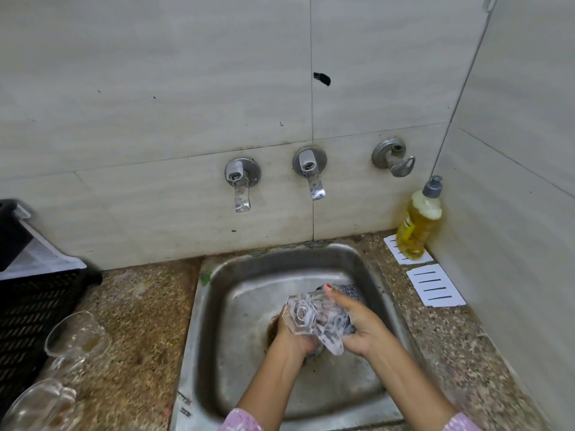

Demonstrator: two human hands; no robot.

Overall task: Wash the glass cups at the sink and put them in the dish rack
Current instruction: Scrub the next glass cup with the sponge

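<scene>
Head view: both hands work over the steel sink (217, 306), holding one glass cup (314, 318) on its side with its thick faceted base turned toward the camera. The left hand (292, 337) has its grip clenched under the cup near the base. The right hand (354, 321) wraps the cup's body from the far side, thumb up, and seems to press a grey scrubber (345, 290) against it; how much of that grip is on the scrubber and how much on the glass I cannot tell. No water can be seen running from the two taps (241, 185) on the wall.

Two more glass cups (74, 340) lie on the speckled table (140, 321) left of the sink, one nearer the camera and blurred. The black dish rack (31, 300) stands at the far left; no glass shows in the part in view. A bottle of yellow dish soap (420, 222) stands in the right corner.

By my reading the task is early: this cup is being scrubbed, then needs rinsing and racking, and two cups wait
</scene>
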